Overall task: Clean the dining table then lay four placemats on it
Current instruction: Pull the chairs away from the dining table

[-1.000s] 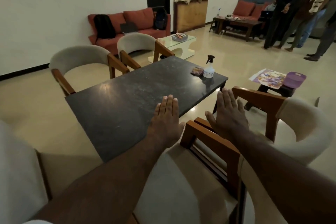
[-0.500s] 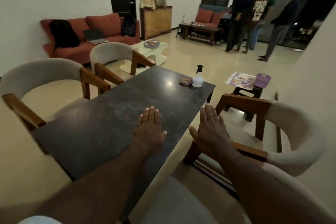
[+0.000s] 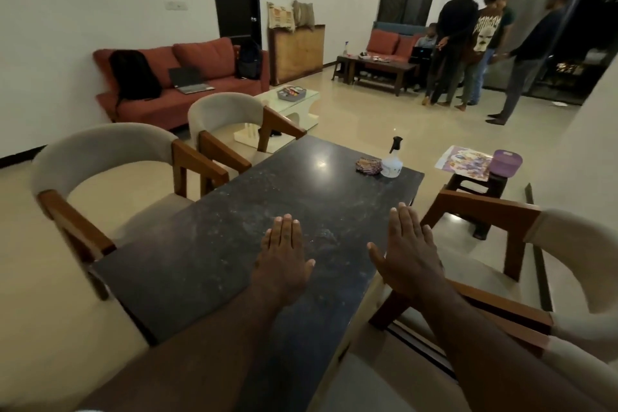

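Left hand point(image 3: 282, 257) and right hand point(image 3: 406, 251) spread straight, empty fingers point(image 3: 284, 231) over dining table point(image 3: 214, 244); contact unclear.

left grip point(image 3: 282, 256) flat, right grip point(image 3: 409, 249) flat, forearms outstretched

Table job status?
Done: nothing visible; the dark speckled stone dining table looks dusty and smudged. In hand: nothing; left hand and right hand are flat and empty over its near end. Left: wiping, with the white spray bottle and folded patterned cloth untouched at the far end; colourful printed mats, likely the placemats, lie on the small dark stool.
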